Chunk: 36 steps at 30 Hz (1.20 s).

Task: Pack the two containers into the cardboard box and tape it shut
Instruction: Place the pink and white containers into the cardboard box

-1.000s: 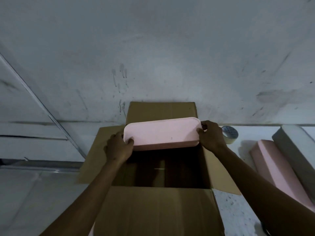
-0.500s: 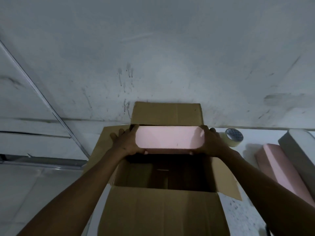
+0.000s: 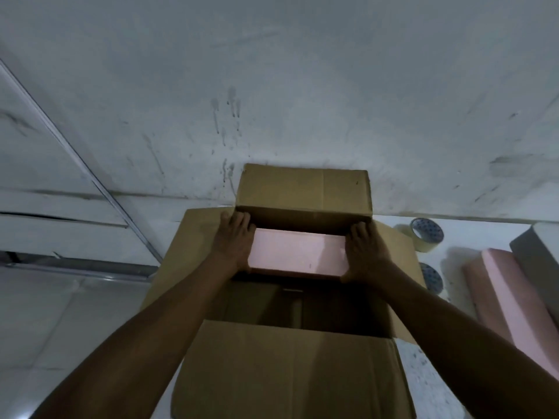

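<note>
A pink container (image 3: 298,254) is held lengthwise inside the far half of the open cardboard box (image 3: 290,367). My left hand (image 3: 234,241) grips its left end and my right hand (image 3: 364,252) grips its right end. The box flaps stand open on all sides, and its dark inside shows below the container. A second pink container (image 3: 511,294) lies on the floor to the right of the box. A roll of tape (image 3: 425,235) rests beside the box's right flap.
A grey block (image 3: 538,252) leans next to the second pink container at the far right. A second tape roll (image 3: 432,278) lies just below the first. A stained white wall rises right behind the box. A metal floor rail (image 3: 75,264) runs at the left.
Both hands have lowered the pink container from above the box's rim down into its far side, and it has tipped onto its long side.
</note>
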Available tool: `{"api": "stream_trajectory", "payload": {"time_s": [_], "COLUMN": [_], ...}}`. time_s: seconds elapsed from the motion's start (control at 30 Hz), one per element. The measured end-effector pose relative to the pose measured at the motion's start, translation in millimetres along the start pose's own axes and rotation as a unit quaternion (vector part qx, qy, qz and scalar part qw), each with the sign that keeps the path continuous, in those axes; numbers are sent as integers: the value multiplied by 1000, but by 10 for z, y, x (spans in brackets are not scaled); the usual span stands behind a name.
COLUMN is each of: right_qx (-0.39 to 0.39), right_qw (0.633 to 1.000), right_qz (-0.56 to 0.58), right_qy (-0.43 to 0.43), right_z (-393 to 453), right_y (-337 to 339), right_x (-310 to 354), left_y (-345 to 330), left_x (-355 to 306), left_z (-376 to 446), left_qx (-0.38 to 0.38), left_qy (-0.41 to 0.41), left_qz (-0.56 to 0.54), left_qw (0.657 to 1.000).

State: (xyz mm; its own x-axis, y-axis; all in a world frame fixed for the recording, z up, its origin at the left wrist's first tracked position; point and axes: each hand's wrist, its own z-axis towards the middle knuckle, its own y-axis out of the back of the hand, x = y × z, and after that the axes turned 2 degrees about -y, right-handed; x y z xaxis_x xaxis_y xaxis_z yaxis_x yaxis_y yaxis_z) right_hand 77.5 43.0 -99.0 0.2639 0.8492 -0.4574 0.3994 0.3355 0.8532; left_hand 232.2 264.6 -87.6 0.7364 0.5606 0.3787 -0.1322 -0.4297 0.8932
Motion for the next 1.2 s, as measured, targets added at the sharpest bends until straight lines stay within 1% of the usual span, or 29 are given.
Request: {"api": "stream_trajectory", "payload": {"time_s": [0.07, 0.13, 0.2, 0.27, 0.33, 0.37, 0.43, 0.47, 0.53, 0.63, 0.7, 0.77, 0.8, 0.87, 0.9, 0.97, 1.07, 1.13, 1.2], "right_qx": [7, 4, 13, 23, 25, 29, 54, 67, 79, 85, 80, 37, -5, -97, -131, -174, -190, -177, -156], "right_qw": [999, 996, 995, 996, 999, 1000, 995, 991, 987, 985, 984, 975, 964, 936, 923, 901, 873, 862, 860], "right_qz": [-39, -81, -95, -87, -33, 5, 73, 101, 136, 149, 158, 218, 266, 339, 360, 387, 414, 413, 403], "right_qy": [-12, -22, -25, -25, -13, 9, 47, 48, 36, 27, 33, 34, 22, -5, -32, -86, -175, -233, -272], "right_z": [61, 119, 140, 105, 59, 34, 1, 2, 22, 13, -18, -122, -206, -362, -468, -684, -1000, -1228, -1403], "right_y": [-46, -69, -68, -43, -49, -79, -154, -183, -199, -165, -119, -2, 56, 173, 181, 102, -215, -489, -764], "right_x": [64, 98, 132, 193, 283, 342, 444, 469, 484, 475, 433, 362, 280, 105, -41, -357, -827, -1087, -1258], "left_y": [13, -4, -81, -186, -287, -328, -356, -353, -338, -292, -180, -14, 108, 381, 561, 920, 1332, 1490, 1569], "left_x": [-45, -111, -197, -275, -365, -418, -497, -521, -539, -542, -541, -577, -630, -731, -846, -1127, -1647, -2044, -2403], "left_z": [79, 138, 164, 133, 139, 142, 154, 167, 201, 200, 154, 102, 100, 105, 120, 147, 205, 263, 332], "left_qx": [7, 9, 2, -6, -17, -13, 19, 36, 46, 55, 42, -14, -54, -128, -157, -207, -236, -232, -212], "left_qy": [7, 13, 11, 15, -2, -27, -71, -80, -80, -73, -74, -85, -96, -112, -131, -180, -241, -275, -302], "left_qz": [46, 62, 45, 0, -58, -89, -142, -152, -153, -164, -169, -207, -250, -340, -366, -378, -365, -346, -326], "left_qw": [999, 998, 999, 1000, 998, 996, 987, 984, 984, 982, 982, 975, 962, 925, 908, 884, 868, 866, 870]}}
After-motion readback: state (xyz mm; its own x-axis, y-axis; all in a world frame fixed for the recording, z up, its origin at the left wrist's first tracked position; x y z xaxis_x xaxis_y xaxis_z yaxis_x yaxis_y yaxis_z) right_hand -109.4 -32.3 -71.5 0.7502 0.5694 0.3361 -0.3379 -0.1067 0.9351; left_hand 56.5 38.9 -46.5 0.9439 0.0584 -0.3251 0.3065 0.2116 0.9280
